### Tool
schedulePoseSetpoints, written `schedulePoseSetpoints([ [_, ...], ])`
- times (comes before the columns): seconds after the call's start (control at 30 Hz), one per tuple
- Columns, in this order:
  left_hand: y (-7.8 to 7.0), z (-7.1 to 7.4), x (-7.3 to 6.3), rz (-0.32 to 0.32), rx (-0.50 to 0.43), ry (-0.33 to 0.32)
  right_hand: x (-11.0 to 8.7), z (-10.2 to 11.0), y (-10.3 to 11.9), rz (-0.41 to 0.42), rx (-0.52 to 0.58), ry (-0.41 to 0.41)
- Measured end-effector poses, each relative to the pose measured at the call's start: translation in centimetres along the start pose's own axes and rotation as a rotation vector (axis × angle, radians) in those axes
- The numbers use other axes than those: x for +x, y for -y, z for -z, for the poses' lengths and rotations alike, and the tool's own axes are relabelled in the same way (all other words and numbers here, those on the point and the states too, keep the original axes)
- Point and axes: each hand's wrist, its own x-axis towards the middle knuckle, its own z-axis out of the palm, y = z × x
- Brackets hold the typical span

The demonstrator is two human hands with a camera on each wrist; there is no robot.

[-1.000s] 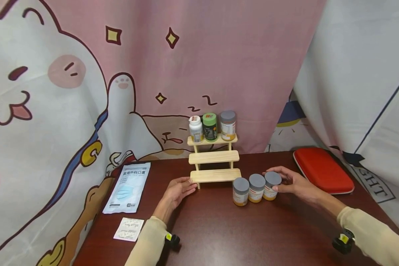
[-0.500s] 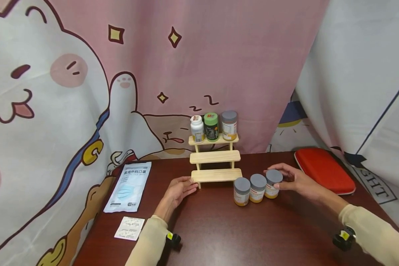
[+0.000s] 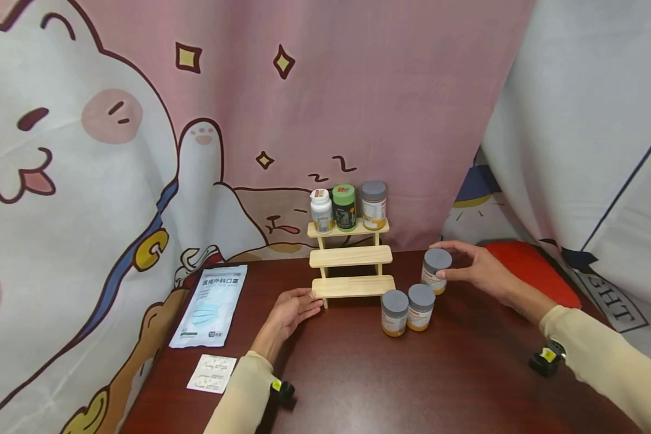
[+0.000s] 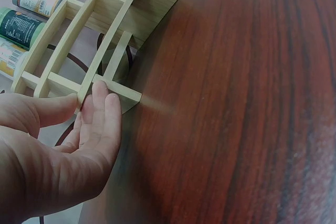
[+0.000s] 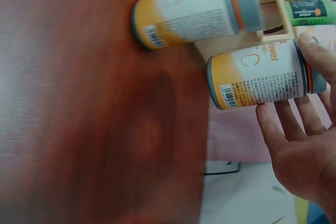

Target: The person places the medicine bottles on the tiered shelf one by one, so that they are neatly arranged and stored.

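My right hand [image 3: 480, 272] grips a supplement jar [image 3: 433, 280] by its grey lid, thumb on the near side and fingers behind. In the right wrist view that jar [image 5: 257, 74] shows a white and orange label and is held above the table. Two matching jars [image 3: 394, 323] stand side by side just left of and nearer than it. With thumb and fingers, my left hand [image 3: 290, 314] pinches the left end of the lowest board on a three-step wooden display stand [image 3: 352, 287]. A white bottle [image 3: 322, 212], a green-lidded jar [image 3: 345, 208] and a grey-lidded jar [image 3: 374, 206] line its top step.
A red zip case [image 3: 537, 271] lies at the right, partly behind my right forearm. To the left are a face mask packet [image 3: 211, 306] and a white blister pack [image 3: 212, 374]. Printed curtain [image 3: 401, 108] hangs right behind the stand, along the table's [image 3: 380, 386] back edge.
My right hand has lifted the rightmost of three jars from the row and carried it slightly back and left. The left hand keeps its place on the stand.
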Motion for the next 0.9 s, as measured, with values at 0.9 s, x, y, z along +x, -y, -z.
schedulePoseSetpoints([
  [0.9,0.0,0.2,-0.1,0.008,0.018,0.013,7.2,-3.6,11.9,0.286,-0.027,-0.056],
])
